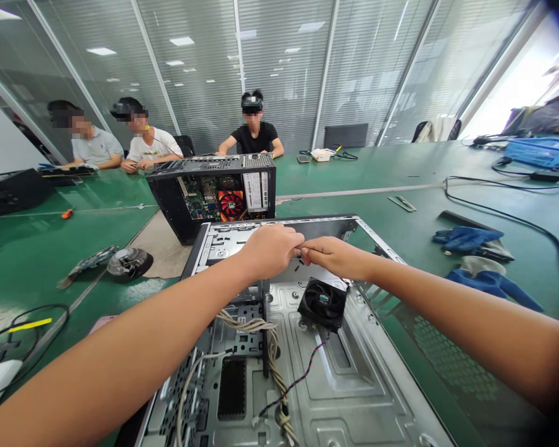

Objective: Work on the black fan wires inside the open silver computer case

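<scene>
Left hand point(274, 249) and right hand point(334, 256) extended toward twelve o'clock, meeting over computer case point(368, 397), fingers curled; cannot tell whether either grip grasps anything. Cooling fan point(323, 300) at five o'clock.

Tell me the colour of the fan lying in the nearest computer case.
The fan is mostly black; the head view shows it best.

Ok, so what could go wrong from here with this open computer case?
Your left hand and right hand meet above the open case; anything small between them, which I can't make out, might drop inside. The black fan looks unfastened, so a bump could perhaps shift it. Its thin lead crosses the beige cables and might snag.
</scene>
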`<state>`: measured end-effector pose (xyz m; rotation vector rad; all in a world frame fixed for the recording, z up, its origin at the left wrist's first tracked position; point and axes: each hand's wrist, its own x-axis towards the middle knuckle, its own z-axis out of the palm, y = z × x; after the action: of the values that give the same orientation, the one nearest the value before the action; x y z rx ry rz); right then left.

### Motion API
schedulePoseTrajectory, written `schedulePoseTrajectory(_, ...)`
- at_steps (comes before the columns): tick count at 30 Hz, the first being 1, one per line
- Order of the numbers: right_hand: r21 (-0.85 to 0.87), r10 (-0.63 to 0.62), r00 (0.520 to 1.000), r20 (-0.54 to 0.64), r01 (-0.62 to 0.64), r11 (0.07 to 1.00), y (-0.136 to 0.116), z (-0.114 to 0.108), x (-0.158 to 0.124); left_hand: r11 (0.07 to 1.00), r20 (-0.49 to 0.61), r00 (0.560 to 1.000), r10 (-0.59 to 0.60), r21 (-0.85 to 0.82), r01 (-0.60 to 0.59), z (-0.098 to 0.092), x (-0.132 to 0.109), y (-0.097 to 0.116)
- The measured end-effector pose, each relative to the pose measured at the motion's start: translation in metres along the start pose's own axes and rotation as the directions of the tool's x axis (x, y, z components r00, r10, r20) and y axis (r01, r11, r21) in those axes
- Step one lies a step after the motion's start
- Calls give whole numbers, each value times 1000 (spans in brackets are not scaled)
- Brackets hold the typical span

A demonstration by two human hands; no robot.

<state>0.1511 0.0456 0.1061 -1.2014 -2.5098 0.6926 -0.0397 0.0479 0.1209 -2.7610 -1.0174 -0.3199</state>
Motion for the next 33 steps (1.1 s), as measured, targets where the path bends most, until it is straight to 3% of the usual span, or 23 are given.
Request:
schedulePoseTrajectory(20,105,34,999,-16,-32,994,-2,-1,0,997,-42,999,-32,-72,29,-2,0,-1)
schedulePoseTrajectory(33,32,6,1000,-15,-6,999,-1,-3,0,1000,-11,1000,-25,13,25,-2,-1,2)
